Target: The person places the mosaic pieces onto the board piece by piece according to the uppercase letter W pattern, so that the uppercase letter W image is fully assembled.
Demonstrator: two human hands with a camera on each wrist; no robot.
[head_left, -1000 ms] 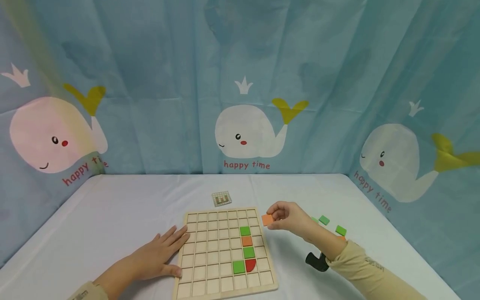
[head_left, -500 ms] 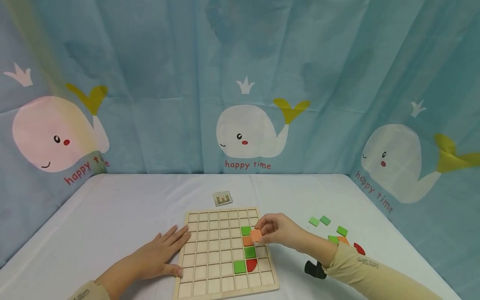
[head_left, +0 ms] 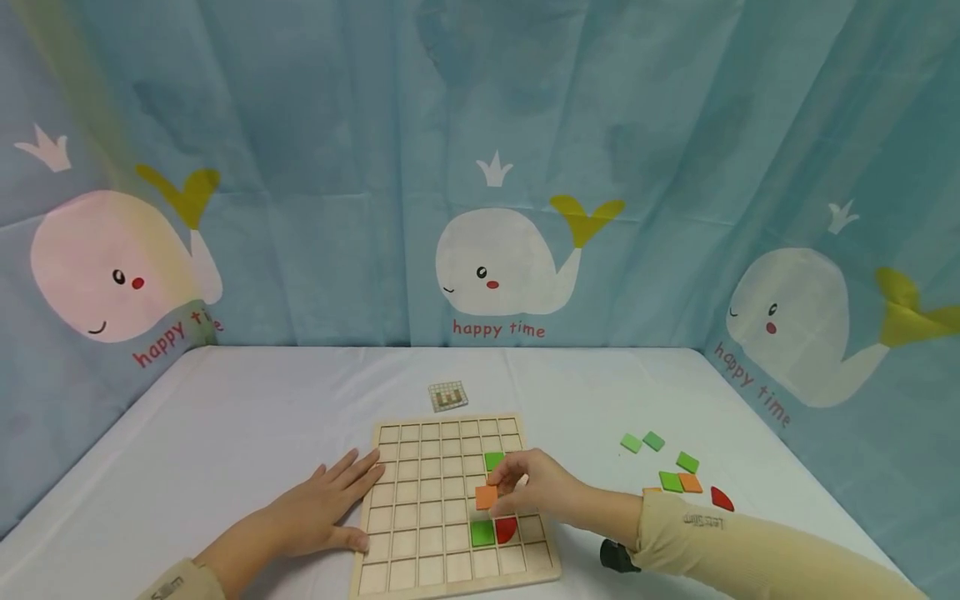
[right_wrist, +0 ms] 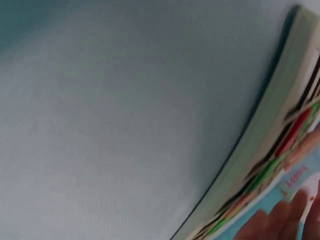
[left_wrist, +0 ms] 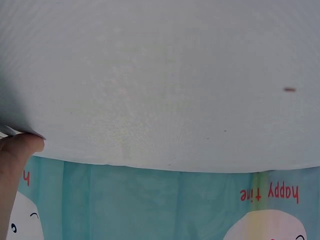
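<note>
My right hand (head_left: 536, 486) pinches an orange square tile (head_left: 486, 497) between thumb and fingers, above the right part of a wooden grid board (head_left: 427, 589). On the board, a green tile (head_left: 494, 460) shows beyond the fingers, and nearer to me lie another green tile (head_left: 482, 533) and a red quarter-round tile (head_left: 507, 530). The hand and held tile cover the cells between them. My left hand (head_left: 322, 508) lies with straight fingers along the board's left edge, touching it. In the left wrist view part of the left hand (left_wrist: 17, 155) appears at the left border.
Several loose green tiles (head_left: 671, 482), an orange one (head_left: 690, 482) and a red rounded one (head_left: 722, 499) lie right of the board. A small patterned card (head_left: 448, 397) is behind it. A black object (head_left: 618, 557) sits by the right sleeve. Whale-print curtains surround the white table.
My right hand has carried the orange tile leftward and nearer, from beside the board to over its right columns. The left hand stays at the board's edge.
</note>
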